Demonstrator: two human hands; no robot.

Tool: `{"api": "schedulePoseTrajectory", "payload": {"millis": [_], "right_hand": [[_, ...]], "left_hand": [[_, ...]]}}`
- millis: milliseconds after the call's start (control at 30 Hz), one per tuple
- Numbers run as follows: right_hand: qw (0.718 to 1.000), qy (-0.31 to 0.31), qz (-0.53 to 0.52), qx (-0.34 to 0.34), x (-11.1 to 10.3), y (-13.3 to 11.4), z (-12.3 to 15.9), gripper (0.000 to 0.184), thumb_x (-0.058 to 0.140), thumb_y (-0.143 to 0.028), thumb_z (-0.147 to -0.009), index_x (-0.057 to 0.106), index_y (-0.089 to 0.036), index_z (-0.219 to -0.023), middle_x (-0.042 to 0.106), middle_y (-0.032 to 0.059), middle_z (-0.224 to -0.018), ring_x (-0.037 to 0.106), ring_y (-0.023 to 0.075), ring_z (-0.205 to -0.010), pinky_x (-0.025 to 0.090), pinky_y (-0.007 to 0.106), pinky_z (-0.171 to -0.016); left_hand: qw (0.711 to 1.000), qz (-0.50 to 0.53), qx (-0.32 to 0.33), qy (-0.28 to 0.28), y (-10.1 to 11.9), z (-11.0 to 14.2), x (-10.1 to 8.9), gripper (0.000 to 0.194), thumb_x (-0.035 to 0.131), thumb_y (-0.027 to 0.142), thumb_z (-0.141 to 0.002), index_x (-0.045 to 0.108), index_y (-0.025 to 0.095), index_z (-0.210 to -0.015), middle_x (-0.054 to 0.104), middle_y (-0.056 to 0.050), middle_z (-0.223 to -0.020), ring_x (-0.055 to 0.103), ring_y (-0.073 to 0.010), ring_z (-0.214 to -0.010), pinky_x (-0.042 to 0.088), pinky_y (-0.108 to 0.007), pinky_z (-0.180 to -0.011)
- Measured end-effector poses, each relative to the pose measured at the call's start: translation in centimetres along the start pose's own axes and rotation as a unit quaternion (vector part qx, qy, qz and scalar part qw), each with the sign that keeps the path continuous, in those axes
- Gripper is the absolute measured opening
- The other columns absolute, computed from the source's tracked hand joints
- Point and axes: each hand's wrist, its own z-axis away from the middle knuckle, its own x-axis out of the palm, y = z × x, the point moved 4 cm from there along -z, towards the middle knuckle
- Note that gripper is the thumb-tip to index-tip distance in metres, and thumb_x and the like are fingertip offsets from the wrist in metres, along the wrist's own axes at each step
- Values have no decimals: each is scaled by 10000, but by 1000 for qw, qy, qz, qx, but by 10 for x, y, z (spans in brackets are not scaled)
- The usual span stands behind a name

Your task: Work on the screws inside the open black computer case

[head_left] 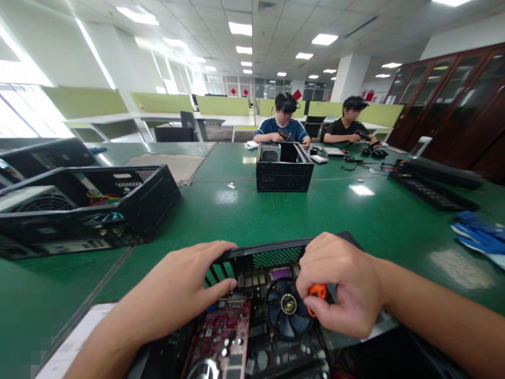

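In front of me is an open black computer case (272, 245) with its inside facing up. My left hand (189, 273) holds its far wall near the slot openings, fingers over the rim and thumb inside. My right hand (341, 287) is closed around an orange-handled screwdriver (317, 291) above the right part of the case; its shaft is hidden. Just left of that hand sits a round CPU fan (288, 305) with dark blades. A red graphics card (221, 334) lies below my left hand. The motherboard (262, 360) shows between card and fan.
Another open computer case (130, 210) stands at left on the green table (209, 210). A smaller case (284, 176) stands ahead, before two seated people working with tools. Black panels (434, 184) and blue gloves (479, 231) lie at right. White paper (74, 342) is under my left forearm.
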Motion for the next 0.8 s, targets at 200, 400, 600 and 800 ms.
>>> {"api": "schedulePoseTrajectory", "payload": {"millis": [200, 400, 600, 800], "right_hand": [[1000, 0, -2, 2, -2, 0, 0, 171, 656, -132, -841, 636, -301, -846, 682, -82, -637, 575, 127, -485, 479, 288, -547], [1000, -21, 10, 13, -1, 1, 4, 161, 678, -142, -859, 662, -302, -853, 703, -70, -651, 600, 139, -491, 513, 298, -577], [1000, -21, 1, 12, -1, 0, 2, 142, 714, -143, -920, 706, -285, -924, 764, -65, -697, 667, 135, -523, 525, 279, -574], [999, -22, -4, 24, -5, 0, 1, 341, 735, -167, -954, 812, -225, -1281, 941, 42, -1020, 874, 190, -790, 716, 297, -778]], "left_hand": [[1000, 0, -1, 3, 1, 0, -1, 619, 826, 627, -1075, 895, 329, -1613, 973, -115, -1531, 951, -464, -1364, 749, -662, -1269], [1000, -5, -5, -11, 0, 0, 0, 656, 782, 635, -1081, 879, 314, -1645, 957, -136, -1572, 935, -472, -1404, 735, -680, -1287], [1000, 2, 4, 0, 1, -1, -1, 609, 814, 633, -1077, 903, 334, -1601, 969, -118, -1538, 947, -468, -1368, 751, -656, -1254], [1000, 1, 10, 8, 0, -1, 0, 573, 831, 607, -1071, 909, 354, -1579, 982, -95, -1504, 955, -442, -1346, 760, -594, -1229]]}}
